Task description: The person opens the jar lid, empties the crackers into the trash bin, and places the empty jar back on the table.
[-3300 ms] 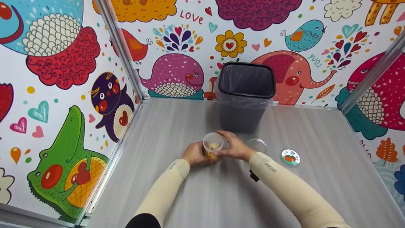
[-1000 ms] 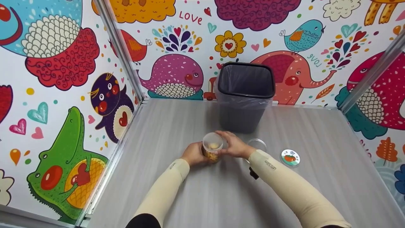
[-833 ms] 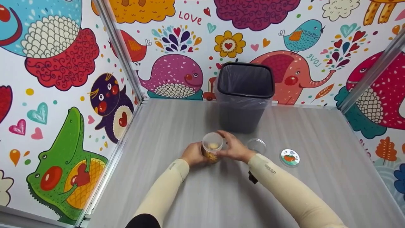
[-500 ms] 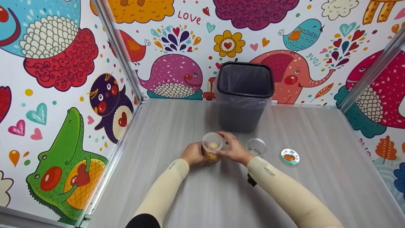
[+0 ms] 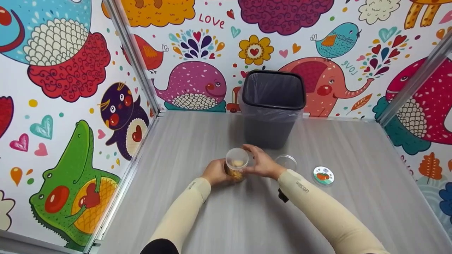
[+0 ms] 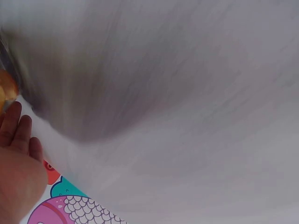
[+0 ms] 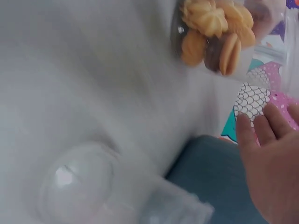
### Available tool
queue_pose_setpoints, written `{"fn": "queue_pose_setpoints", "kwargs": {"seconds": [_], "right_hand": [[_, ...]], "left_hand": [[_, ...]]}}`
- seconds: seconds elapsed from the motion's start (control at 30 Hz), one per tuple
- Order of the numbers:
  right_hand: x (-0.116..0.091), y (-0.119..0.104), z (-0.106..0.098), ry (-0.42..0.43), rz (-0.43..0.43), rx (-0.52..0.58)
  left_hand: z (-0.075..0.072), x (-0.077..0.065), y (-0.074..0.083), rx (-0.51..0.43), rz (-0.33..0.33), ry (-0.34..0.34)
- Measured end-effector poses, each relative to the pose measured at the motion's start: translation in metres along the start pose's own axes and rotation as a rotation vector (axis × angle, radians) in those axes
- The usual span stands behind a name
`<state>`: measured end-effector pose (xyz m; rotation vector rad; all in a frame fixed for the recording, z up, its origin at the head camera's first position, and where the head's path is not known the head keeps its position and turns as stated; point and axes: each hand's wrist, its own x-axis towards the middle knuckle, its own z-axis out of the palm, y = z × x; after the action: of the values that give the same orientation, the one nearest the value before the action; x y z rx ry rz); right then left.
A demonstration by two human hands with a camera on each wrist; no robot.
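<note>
A clear plastic jar [image 5: 236, 173] with a translucent round top stands in the middle of the table, holding yellowish and brown cookies [image 7: 205, 18]. My left hand [image 5: 215, 172] grips it round the left side. My right hand [image 5: 261, 163] curls round the top from the right, thumb in front and fingers behind. Part of the jar shows at the left edge of the left wrist view, beside my left fingers [image 6: 18, 128]. In the right wrist view my right fingers [image 7: 264, 128] show beside the jar, with the thumb out of view.
A dark bin [image 5: 268, 127] with a clear liner stands behind the jar. A clear round plastic dish or lid [image 5: 290, 163] lies beyond my right wrist, partly covered by it. Farther right is a round lid [image 5: 323, 175] with a tomato-like picture. Patterned walls border the grey table [image 5: 226, 222].
The jar stays in place between both hands. My right wrist and forearm have swung slightly left and back right, covering more of the clear round piece. The left hand keeps its grip.
</note>
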<state>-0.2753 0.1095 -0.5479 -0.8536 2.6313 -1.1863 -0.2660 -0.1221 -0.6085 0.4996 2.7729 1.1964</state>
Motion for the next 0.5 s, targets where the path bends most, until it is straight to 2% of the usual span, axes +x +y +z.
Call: {"fn": "queue_pose_setpoints", "kwargs": {"seconds": [0.17, 0.27, 0.37, 0.5], "right_hand": [[-0.003, 0.001, 0.014, 0.102, -0.020, 0.065], [-0.004, 0.001, 0.018, 0.133, -0.041, 0.083], [-0.003, 0.003, 0.017, 0.108, -0.041, 0.085], [0.000, 0.002, 0.006, 0.013, -0.024, 0.049]], "left_hand": [[0.001, -0.001, 0.000, 0.011, 0.007, 0.014], [0.001, -0.002, 0.000, 0.006, 0.011, 0.015], [0.001, -0.001, 0.000, 0.015, 0.011, 0.014], [0.000, -0.001, 0.000, 0.037, 0.004, 0.014]]}}
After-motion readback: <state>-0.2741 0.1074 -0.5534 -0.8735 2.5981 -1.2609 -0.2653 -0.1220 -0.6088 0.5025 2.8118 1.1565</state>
